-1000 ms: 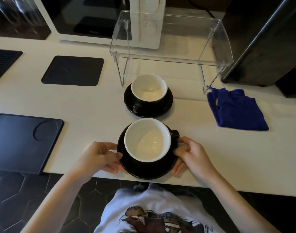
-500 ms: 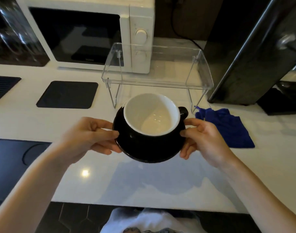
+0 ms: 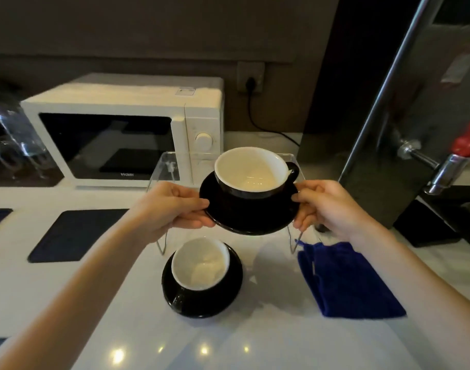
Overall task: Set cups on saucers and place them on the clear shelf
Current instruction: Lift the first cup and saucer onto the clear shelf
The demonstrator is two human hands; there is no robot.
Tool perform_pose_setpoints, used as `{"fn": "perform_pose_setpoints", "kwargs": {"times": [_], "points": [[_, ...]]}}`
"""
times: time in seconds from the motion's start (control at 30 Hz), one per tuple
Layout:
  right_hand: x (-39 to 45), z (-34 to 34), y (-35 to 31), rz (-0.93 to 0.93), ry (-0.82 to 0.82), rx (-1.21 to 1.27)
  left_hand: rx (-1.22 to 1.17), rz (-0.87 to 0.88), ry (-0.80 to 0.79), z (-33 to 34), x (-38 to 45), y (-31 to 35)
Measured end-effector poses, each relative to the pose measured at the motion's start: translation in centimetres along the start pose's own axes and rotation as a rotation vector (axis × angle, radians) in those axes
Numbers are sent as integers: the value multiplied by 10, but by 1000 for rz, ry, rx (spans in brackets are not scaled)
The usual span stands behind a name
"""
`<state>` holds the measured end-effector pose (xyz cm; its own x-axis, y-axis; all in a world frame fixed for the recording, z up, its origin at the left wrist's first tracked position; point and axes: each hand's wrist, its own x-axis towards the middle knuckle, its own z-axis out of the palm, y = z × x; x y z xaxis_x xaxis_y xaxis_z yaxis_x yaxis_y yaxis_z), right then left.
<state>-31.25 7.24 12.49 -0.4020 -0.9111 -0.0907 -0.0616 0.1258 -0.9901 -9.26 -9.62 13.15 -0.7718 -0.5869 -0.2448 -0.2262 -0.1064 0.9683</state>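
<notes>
At nine o'clock of the scene a dark mat (image 3: 76, 233) lies flat on the white counter (image 3: 228, 343), with the white microwave (image 3: 121, 129) behind it at about eleven o'clock. The left hand (image 3: 175, 206) pinches the nine o'clock rim of a black saucer (image 3: 251, 214), thumb on top and fingers beneath. On that saucer stands a black cup (image 3: 251, 172) with a white inside, upright and empty, its handle pointing to about three o'clock. The right hand (image 3: 324, 206) clamps the saucer's three o'clock rim in the same way, so both hands are closed on the saucer and neither is nearer than the other.

The saucer is held in the air, level or nearly so, just in front of the clear shelf (image 3: 170, 166), which lies at twelve o'clock from the hands. The shelf's long axis runs from nine to three o'clock, across the line of reach, and the saucer hides most of its top; I judge the next move is to carry the pair forward and set it down flat.

At six o'clock of the held pair, a second cup (image 3: 200, 263), also empty, sits on a second saucer (image 3: 202, 300) on the counter, in front of the shelf. A blue cloth (image 3: 346, 281) lies at four o'clock, beside the shelf's right leg.
</notes>
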Motion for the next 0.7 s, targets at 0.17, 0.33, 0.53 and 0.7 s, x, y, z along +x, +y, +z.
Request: {"fn": "perform_pose_setpoints", "kwargs": {"times": [0.17,0.33,0.53,0.7], "points": [[34,-22,-3,94,36,-134,-42,-38,33,17,38,-1],[55,-33,5,168,49,-268,-30,-74,46,26,66,-8],[66,-37,11,199,30,-294,-11,-81,56,26,80,-15],[65,-33,8,232,74,-319,107,-67,68,26,79,-13]]}}
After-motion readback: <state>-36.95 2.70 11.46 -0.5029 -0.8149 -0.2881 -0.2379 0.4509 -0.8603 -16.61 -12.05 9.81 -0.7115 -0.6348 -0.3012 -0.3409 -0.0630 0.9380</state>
